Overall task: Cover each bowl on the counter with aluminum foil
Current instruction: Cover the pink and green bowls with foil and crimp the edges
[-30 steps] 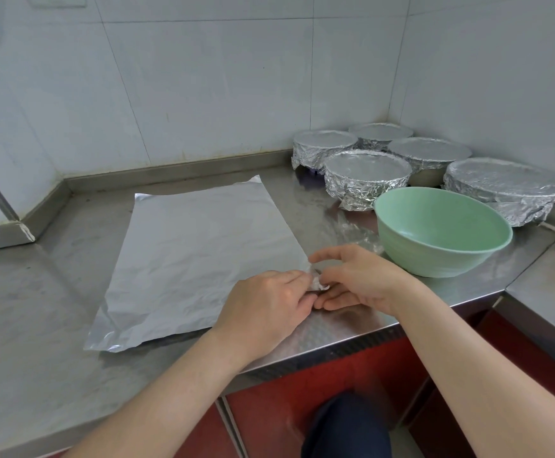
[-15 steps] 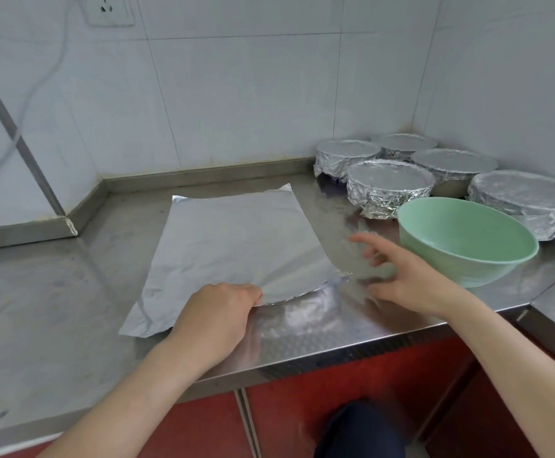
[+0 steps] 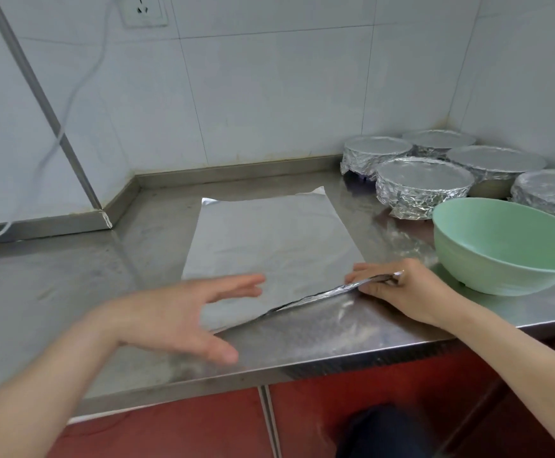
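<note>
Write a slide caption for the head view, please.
Right hand pinches a corner of the foil sheet, left hand open above it, beside an uncovered green bowl and five foil-covered bowls.

The foil sheet [image 3: 269, 246] is dull pale silver, brighter along its lifted near edge. The bowl [image 3: 507, 249] at the worktop's right edge is plain mint green. The foil-covered bowls [image 3: 421, 183] in the back right corner are crinkled shiny silver. The worktop [image 3: 71, 292] is mottled grey steel, the cabinet fronts [image 3: 170, 431] dark red, the wall tiles [image 3: 269, 94] white with thin grey joints.
</note>
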`<state>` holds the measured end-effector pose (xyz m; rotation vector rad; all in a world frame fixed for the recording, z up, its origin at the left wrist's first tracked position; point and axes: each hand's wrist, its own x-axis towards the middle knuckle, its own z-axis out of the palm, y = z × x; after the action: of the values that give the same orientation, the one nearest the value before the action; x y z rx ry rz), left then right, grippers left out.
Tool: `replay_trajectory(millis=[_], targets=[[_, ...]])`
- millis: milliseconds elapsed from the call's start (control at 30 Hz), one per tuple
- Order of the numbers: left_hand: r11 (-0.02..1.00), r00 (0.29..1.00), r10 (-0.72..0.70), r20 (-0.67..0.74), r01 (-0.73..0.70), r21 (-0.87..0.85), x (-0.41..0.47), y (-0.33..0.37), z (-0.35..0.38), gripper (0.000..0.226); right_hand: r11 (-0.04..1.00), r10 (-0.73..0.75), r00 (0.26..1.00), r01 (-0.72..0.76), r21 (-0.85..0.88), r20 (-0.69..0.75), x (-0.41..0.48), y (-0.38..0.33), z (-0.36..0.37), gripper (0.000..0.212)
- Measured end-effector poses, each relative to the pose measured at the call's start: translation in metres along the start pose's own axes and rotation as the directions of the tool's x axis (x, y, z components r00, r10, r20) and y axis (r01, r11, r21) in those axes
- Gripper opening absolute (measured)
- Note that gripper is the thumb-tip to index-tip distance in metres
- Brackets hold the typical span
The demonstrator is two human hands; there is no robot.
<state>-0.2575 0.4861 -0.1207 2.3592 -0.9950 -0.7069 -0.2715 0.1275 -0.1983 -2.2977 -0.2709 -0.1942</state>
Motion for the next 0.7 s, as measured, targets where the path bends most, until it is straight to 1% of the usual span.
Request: replay_trajectory(millis=[33, 67, 100, 167, 233, 267, 300, 333, 367, 400, 433, 467, 500, 533, 600, 633, 667, 700], targets=[[0.991, 0.999, 0.045, 0.031, -0.041, -0.126, -0.012, -0.011, -0.012, 0.1, 0.999, 0.047, 0.999, -0.047, -0.012, -0.012, 0.0, 0.001, -0.001, 0.016], [0.979, 0.996, 0.073, 0.045, -0.063, -0.194, -0.022, -0.025, -0.021, 0.106, 0.997, 0.071, 0.997, -0.071, -0.03, -0.025, 0.0, 0.002, -0.003, 0.015], [0.974, 0.996, 0.067, 0.054, -0.053, -0.221, -0.029, -0.04, -0.024, 0.109, 0.997, 0.063, 0.998, -0.064, -0.036, -0.028, 0.0, 0.003, -0.003, 0.016], [0.968, 0.999, 0.022, 0.029, -0.014, -0.249, -0.036, -0.066, -0.021, 0.107, 0.999, 0.039, 0.999, -0.039, -0.016, -0.034, 0.0, 0.002, -0.002, 0.015], [0.971, 1.0, 0.011, -0.009, -0.013, -0.239, -0.038, -0.079, -0.017, 0.107, 0.998, 0.058, 0.997, -0.058, 0.001, -0.054, 0.0, -0.001, -0.004, 0.007], [0.974, 1.0, 0.017, -0.006, -0.018, -0.225, -0.038, -0.081, -0.016, 0.106, 0.998, 0.058, 0.996, -0.058, 0.005, -0.072, 0.0, -0.002, -0.004, 0.014], [0.978, 1.0, 0.015, -0.003, -0.015, -0.206, -0.037, -0.081, -0.014, 0.106, 0.999, 0.052, 0.994, -0.05, 0.015, -0.094, 0.001, -0.002, -0.004, 0.026], [0.986, 1.0, -0.003, -0.022, -0.001, -0.169, -0.035, -0.079, -0.012, 0.104, 0.998, 0.047, 0.993, -0.043, 0.039, -0.108, 0.0, -0.004, -0.004, 0.034], [0.992, 0.997, -0.026, -0.074, 0.016, -0.126, -0.031, -0.075, -0.007, 0.101, 0.997, 0.049, 0.993, -0.043, 0.059, -0.11, 0.0, -0.006, -0.004, 0.039], [0.994, 0.983, -0.052, -0.174, 0.034, -0.104, -0.025, -0.071, 0.0, 0.096, 0.996, 0.05, 0.992, -0.041, 0.08, -0.112, 0.0, -0.008, -0.004, 0.045], [0.99, 0.951, -0.077, -0.3, 0.039, -0.133, -0.018, -0.067, 0.007, 0.091, 0.994, 0.055, 0.992, -0.043, 0.104, -0.114, 0.0, -0.009, -0.003, 0.05], [0.978, 0.906, -0.107, -0.411, 0.02, -0.209, -0.011, -0.065, 0.014, 0.086, 0.992, 0.058, 0.993, -0.045, 0.121, -0.107, 0.0, -0.012, -0.004, 0.052], [0.96, 0.867, -0.126, -0.483, -0.016, -0.279, -0.005, -0.063, 0.018, 0.08, 0.992, 0.059, 0.993, -0.047, 0.117, -0.103, 0.0, -0.014, -0.005, 0.047], [0.953, 0.834, -0.14, -0.533, -0.033, -0.302, 0.001, -0.066, 0.022, 0.075, 0.992, 0.048, 0.993, -0.036, 0.117, -0.104, 0.0, -0.015, -0.005, 0.039], [0.947, 0.8, -0.178, -0.573, -0.018, -0.32, 0.009, -0.067, 0.022, 0.068, 0.992, 0.038, 0.993, -0.024, 0.123, -0.114, 0.001, -0.017, -0.007, 0.027], [0.934, 0.794, -0.206, -0.573, -0.015, -0.356, 0.011, -0.068, 0.021, 0.058, 0.987, 0.04, 0.99, -0.018, 0.16, -0.137, 0.001, -0.017, -0.009, 0.02], [0.92, 0.792, -0.228, -0.566, -0.015, -0.391, 0.013, -0.066, 0.019, 0.037, 0.975, 0.055, 0.987, -0.021, 0.22, -0.148, 0.001, -0.016, -0.009, 0.01], [0.913, 0.79, -0.246, -0.561, -0.005, -0.408, 0.015, -0.062, 0.017, 0.016, 0.963, 0.06, 0.986, -0.017, 0.268, -0.153, 0.002, -0.016, -0.01, 0.012]])
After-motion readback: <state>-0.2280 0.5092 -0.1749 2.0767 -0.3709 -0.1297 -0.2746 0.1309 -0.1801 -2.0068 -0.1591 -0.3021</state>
